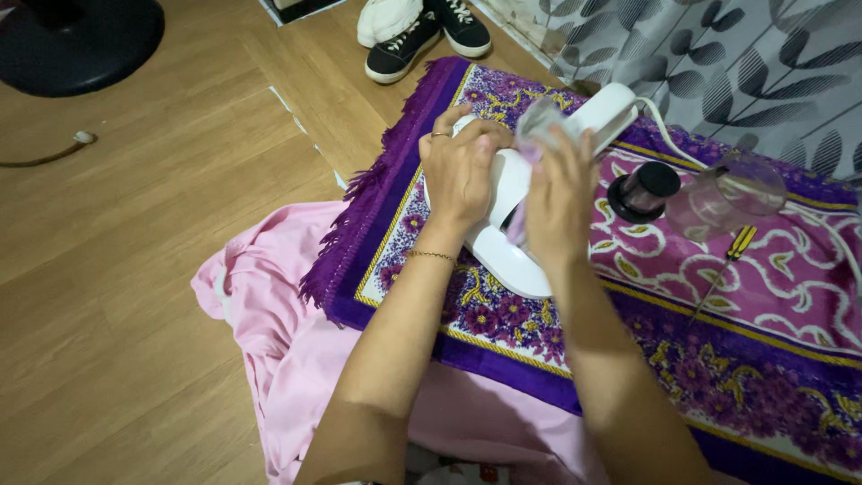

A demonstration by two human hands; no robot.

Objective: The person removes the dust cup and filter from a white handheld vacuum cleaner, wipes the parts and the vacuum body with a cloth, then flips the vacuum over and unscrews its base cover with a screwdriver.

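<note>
Hands worked mid-wipe: the left hand (460, 166) gripped the white handheld vacuum (516, 202) on the purple mat (718, 359), the right hand (558, 193) clutched what looked like a cloth (541, 121) against it; beyond, its dust cup (723, 193) lay detached.

Black-white sneakers (429, 36) on wood floor (117, 269) — pink cloth (269, 332) beside purple rug (718, 359), black fan base (81, 40) far off.
</note>
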